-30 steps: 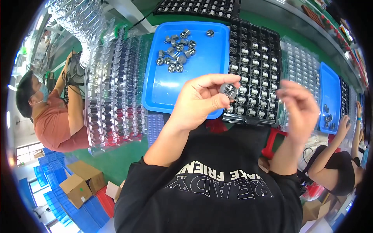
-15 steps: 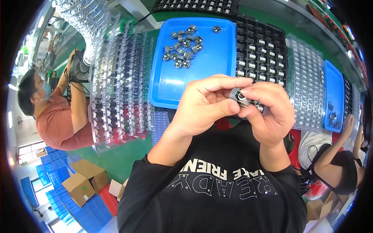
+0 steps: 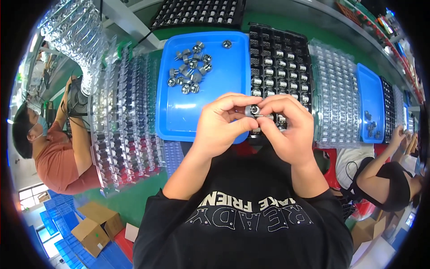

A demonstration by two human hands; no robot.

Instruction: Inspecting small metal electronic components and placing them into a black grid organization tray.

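Note:
Between my two hands is a small round grey part with bright metal pieces inside its open end. My left hand is closed on its left side, thumb below and fingers above. From the other side, my right hand pinches at the part's metal end with thumb and forefinger; the fingertips partly cover it. Just beyond my hands lies a blue tray, where several similar grey parts with metal prongs sit loose. Under and behind my right hand, a black compartment tray holds rows of small silvery cylinders.
Stacked clear plastic trays stand on the left and right. Farther right is a second blue tray. Another black tray lies at the back. One person sits at left, another at right.
The whole view has shifted, with the trays now lower and farther left. The grey part has turned between my fingers, and both hands still hold it.

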